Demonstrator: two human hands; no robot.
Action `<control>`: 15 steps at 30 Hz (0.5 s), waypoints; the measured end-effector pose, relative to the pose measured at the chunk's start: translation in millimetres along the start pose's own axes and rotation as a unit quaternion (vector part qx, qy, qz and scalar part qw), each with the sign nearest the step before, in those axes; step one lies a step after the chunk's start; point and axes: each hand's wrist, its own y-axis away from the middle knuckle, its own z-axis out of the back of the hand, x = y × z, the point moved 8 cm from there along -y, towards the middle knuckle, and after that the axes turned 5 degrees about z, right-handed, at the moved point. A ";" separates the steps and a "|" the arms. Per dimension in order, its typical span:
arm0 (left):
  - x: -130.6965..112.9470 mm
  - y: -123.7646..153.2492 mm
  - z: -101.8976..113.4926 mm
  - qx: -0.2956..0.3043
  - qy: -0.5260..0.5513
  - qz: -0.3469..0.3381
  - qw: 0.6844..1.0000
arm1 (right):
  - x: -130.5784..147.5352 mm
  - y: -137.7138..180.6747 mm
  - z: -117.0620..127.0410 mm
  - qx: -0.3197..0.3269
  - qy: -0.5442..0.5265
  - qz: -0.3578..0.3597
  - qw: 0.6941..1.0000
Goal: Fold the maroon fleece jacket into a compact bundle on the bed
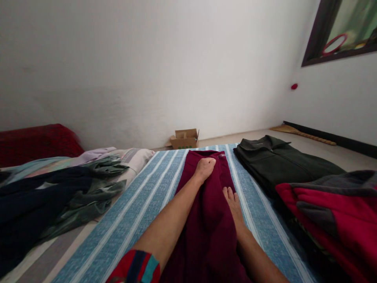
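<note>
A dark maroon garment (210, 212) lies lengthwise on a blue-and-white striped cloth (141, 204). My left hand (204, 168) rests on the garment's far end, its fingers curled and pressing into the fabric. Flat on the garment's right side lies my right hand (232, 202), with the fingers stretched out. A striped red, blue and teal sleeve (135, 267) covers my left upper arm.
A dark green zip jacket (279, 165) lies folded at the right, with a red and grey garment (332, 208) nearer. A heap of dark and pale clothes (64, 188) lies at the left. A small cardboard box (184, 138) stands by the white wall.
</note>
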 end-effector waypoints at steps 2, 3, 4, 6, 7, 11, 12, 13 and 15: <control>9.3 1.1 2.2 -0.007 0.031 0.002 0.999 | 0.6 -0.2 0.0 0.001 0.001 0.000 1.000; 14.3 2.3 3.3 -0.008 0.043 0.002 0.999 | 0.7 -0.3 -0.1 0.002 0.004 -0.001 1.000; 19.1 4.0 4.0 -0.007 0.051 0.001 0.999 | 0.7 -0.2 -0.1 0.002 0.006 -0.002 1.000; 27.0 8.5 4.0 0.004 0.059 -0.004 0.998 | 0.4 -0.1 -0.2 0.002 0.010 -0.003 1.000; 30.0 11.2 3.3 0.014 0.060 -0.008 0.998 | 0.1 -0.1 -0.2 0.000 0.011 -0.003 1.000; 36.3 22.4 0.1 0.045 0.048 -0.020 0.998 | -2.1 -0.2 -2.2 0.013 -0.004 -0.002 1.000; 37.2 24.7 -0.6 0.047 0.043 -0.021 0.998 | -2.6 -0.4 -3.5 0.020 -0.008 -0.002 1.000; 38.2 26.5 -1.2 0.048 0.037 -0.020 0.998 | -3.1 -0.7 -5.0 0.028 -0.013 -0.003 1.000; 40.6 29.4 -3.0 0.044 0.022 -0.014 0.999 | -4.7 -1.1 -7.5 0.038 -0.024 -0.008 0.999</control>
